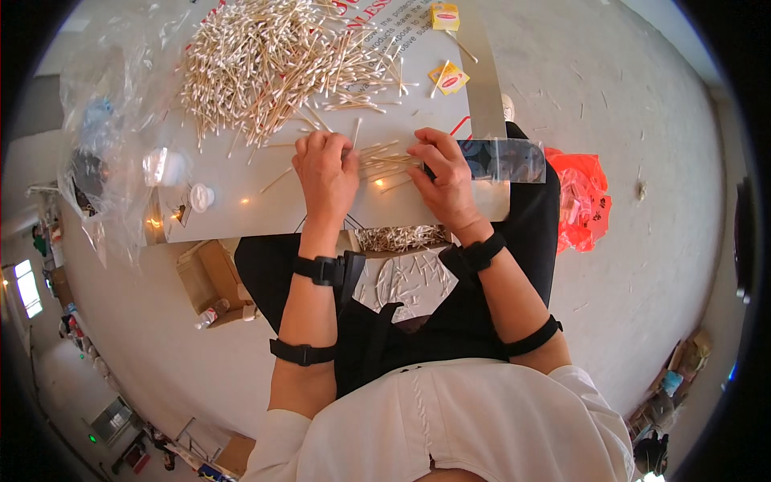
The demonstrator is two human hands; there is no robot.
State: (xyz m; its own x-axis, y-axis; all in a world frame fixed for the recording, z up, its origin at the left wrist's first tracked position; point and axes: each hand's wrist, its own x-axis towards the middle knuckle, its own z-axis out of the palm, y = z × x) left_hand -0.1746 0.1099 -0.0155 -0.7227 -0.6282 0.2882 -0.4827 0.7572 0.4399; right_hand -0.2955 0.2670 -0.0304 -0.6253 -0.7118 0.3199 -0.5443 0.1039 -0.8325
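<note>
A small bunch of cotton swabs lies lengthwise between my two hands at the near side of the table. My left hand is closed at the bunch's left end, its fingers bent downward; a single swab sticks up beside its fingertips. At the other end my right hand curls thumb and fingers round the swab tips. Just right of that hand a clear plastic bag reaches past the table edge. Farther back lies a large heap of cotton swabs. How firmly either hand grips is partly hidden.
Two small yellow packets lie at the table's back right. Left are crumpled clear plastic and a round white container. Below the table stand a box of swabs and an open cardboard box. A red bag lies right.
</note>
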